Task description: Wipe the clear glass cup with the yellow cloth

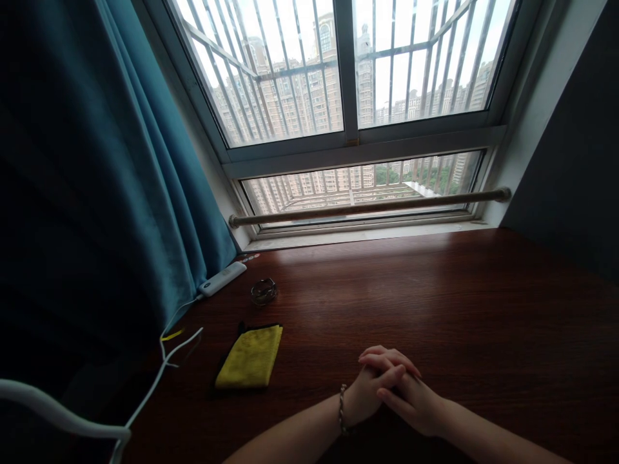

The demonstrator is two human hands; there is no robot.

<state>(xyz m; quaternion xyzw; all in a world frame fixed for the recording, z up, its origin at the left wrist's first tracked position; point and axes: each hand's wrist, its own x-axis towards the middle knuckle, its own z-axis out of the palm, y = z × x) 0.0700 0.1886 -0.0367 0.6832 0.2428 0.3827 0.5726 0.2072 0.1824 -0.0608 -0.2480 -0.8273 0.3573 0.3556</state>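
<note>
A folded yellow cloth point(249, 357) with a dark edge lies flat on a dark reddish-brown worktop point(435, 290), seen from above by the person seated or standing at it. The cloth looks slightly longer from near edge to far edge, its far end leaning right. To the right of the cloth and a little nearer the viewer, well apart from it, are two bare hands with fingers interlaced. The left hand point(366, 391), a bracelet point(342, 409) at its wrist, is the nearer one; any reach to the cloth would, by this layout, run leftward and slightly away. The right hand point(420, 405) is folded into the left, farther from the cloth. Both are clasped on each other, with no object visible between them. Just beyond the cloth sits a small, round, dark, shiny object point(264, 292), its kind unclear. Beyond the cloth and left is a white power strip point(223, 279); white cables point(151, 392) run left of the cloth.
</note>
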